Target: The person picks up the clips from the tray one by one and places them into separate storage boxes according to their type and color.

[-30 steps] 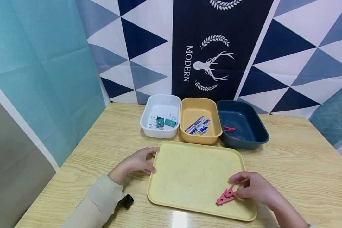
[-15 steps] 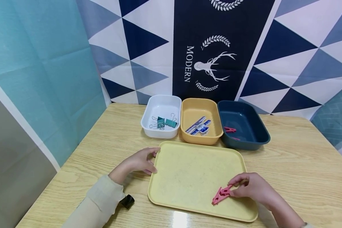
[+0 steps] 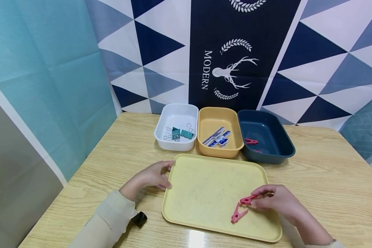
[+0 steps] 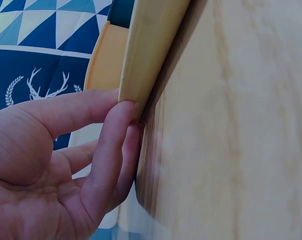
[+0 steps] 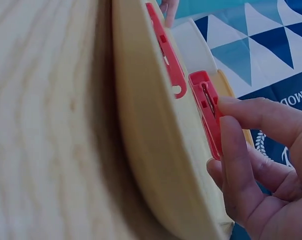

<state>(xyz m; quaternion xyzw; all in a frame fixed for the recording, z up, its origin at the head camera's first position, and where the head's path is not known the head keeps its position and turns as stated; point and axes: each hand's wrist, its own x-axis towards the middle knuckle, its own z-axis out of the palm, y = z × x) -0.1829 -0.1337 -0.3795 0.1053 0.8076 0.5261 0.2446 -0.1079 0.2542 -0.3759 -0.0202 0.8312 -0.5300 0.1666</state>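
My left hand (image 3: 153, 175) holds the left rim of a yellow tray (image 3: 201, 189); in the left wrist view, fingertips meet the tray's edge (image 4: 151, 47). Over the tray's right part, my right hand (image 3: 279, 200) pinches a red clothespin (image 3: 246, 200) between thumb and fingers. A second red clothespin (image 3: 238, 215) lies on the tray just nearer the front, close to the held one. From the right wrist, the gripped clothespin (image 5: 206, 107) shows its metal spring, and the loose clothespin (image 5: 166, 55) rests beyond the tray rim.
Behind the tray stand three bins: a white bin (image 3: 176, 109) with green binder clips, a yellow bin (image 3: 218, 113) with blue-and-white clips, and a dark blue bin (image 3: 274, 137) with red clothespins. A black object (image 3: 140, 219) is by the left sleeve.
The two red clothespins, earlier close together by my right hand, have come apart. One is now pinched and lifted slightly away; the other lies on the tray. My left hand stays at the rim.
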